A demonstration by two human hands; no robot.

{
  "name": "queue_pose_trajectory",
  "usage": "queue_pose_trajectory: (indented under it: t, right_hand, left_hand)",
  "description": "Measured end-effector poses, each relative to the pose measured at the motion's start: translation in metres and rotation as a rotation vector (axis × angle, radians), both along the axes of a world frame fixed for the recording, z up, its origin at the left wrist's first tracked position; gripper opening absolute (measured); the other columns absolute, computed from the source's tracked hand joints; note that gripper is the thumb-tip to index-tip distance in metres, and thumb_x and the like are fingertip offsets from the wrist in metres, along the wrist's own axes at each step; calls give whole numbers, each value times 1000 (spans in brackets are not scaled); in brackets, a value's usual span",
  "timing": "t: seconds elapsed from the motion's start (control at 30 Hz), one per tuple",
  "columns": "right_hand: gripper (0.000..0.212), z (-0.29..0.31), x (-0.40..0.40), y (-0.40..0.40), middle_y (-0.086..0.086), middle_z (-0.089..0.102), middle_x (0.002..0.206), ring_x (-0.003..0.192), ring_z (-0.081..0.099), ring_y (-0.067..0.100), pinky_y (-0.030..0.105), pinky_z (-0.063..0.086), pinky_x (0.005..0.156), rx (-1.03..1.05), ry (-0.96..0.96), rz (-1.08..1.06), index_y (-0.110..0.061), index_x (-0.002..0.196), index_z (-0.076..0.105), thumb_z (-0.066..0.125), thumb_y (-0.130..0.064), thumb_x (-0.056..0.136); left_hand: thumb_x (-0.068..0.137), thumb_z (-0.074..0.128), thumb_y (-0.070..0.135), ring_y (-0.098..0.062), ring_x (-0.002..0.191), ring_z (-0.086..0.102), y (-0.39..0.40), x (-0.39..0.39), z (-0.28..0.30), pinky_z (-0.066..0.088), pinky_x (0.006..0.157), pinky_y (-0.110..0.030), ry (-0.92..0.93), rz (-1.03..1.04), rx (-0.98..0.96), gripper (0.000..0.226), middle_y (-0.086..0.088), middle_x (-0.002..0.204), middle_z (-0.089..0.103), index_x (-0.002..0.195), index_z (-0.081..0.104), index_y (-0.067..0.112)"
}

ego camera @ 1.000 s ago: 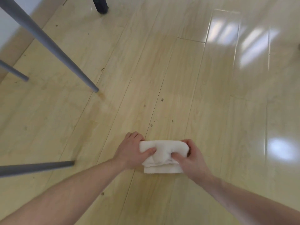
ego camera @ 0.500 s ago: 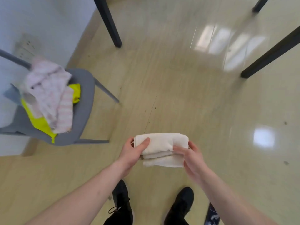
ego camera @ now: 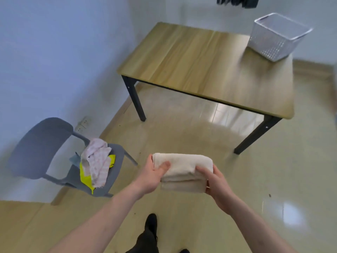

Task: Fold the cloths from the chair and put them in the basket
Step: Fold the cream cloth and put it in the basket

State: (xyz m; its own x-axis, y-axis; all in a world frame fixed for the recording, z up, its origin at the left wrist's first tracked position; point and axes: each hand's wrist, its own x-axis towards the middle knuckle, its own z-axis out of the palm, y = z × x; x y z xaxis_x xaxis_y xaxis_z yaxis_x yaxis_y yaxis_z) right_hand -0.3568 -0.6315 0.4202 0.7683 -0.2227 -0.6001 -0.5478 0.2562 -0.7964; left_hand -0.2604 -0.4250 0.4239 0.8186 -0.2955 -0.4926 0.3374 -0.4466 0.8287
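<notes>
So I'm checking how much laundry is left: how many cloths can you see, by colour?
Cream, folded, held between the left hand and right hand: 1
Pink striped, on the chair: 1
Yellow, under the pink one: 1
Total: 3. More may be hidden in the pile.

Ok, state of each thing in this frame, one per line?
Cream cloth: folded, held in both hands.
Left hand: gripping cloth.
Right hand: gripping cloth.
Chair: upright, holds unfolded cloths.
Pink cloth: crumpled.
Yellow cloth: unfolded, under pink.
Basket: on table; contents unclear.
</notes>
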Motion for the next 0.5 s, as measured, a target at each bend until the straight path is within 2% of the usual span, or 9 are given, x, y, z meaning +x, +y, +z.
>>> queue_pose_trajectory:
  t: [0.1, 0.2, 0.37, 0.43, 0.5]
  right_hand:
    - [30, 30, 26, -24, -13, 75, 117, 112, 70, 16, 51, 57, 99, -52, -85, 25, -45, 121, 67, 70, -51, 91]
    - [29, 50, 58, -52, -11, 76, 108, 107, 70, 21, 52, 58, 96, -102, -141, 21, -42, 117, 68, 75, -36, 90]
    - [36, 78, 118, -109, -1, 76, 113, 107, 70, 26, 47, 61, 90, -126, -132, -36, -34, 124, 68, 76, -23, 90]
    - [34, 91, 138, -135, -2, 77, 109, 104, 71, 25, 43, 62, 85, -138, -120, -63, -33, 122, 69, 75, -21, 91]
    - [27, 104, 154, -162, -6, 79, 102, 100, 73, 22, 41, 61, 83, -147, -126, -86, -34, 115, 70, 73, -19, 92]
  left_hand:
    - [96, 66, 41, -5, 103, 64, -18, 24, 28, 51, 85, -25, -68, 12, -4, 26, 11, 109, 68, 113, 52, 29]
    - [95, 67, 44, -10, 105, 64, -42, 59, 45, 52, 94, -34, -114, 4, -14, 25, 11, 109, 67, 111, 52, 31]
    - [89, 68, 54, -14, 108, 64, -95, 131, 65, 52, 99, -40, -124, -96, -62, 36, 9, 112, 67, 113, 51, 33]
    - [94, 68, 44, -14, 108, 64, -124, 156, 74, 52, 98, -35, -118, -122, -91, 31, 6, 113, 67, 116, 51, 30]
    - [98, 66, 33, -11, 104, 63, -157, 180, 83, 52, 85, -17, -127, -164, -108, 31, 3, 115, 66, 122, 51, 23]
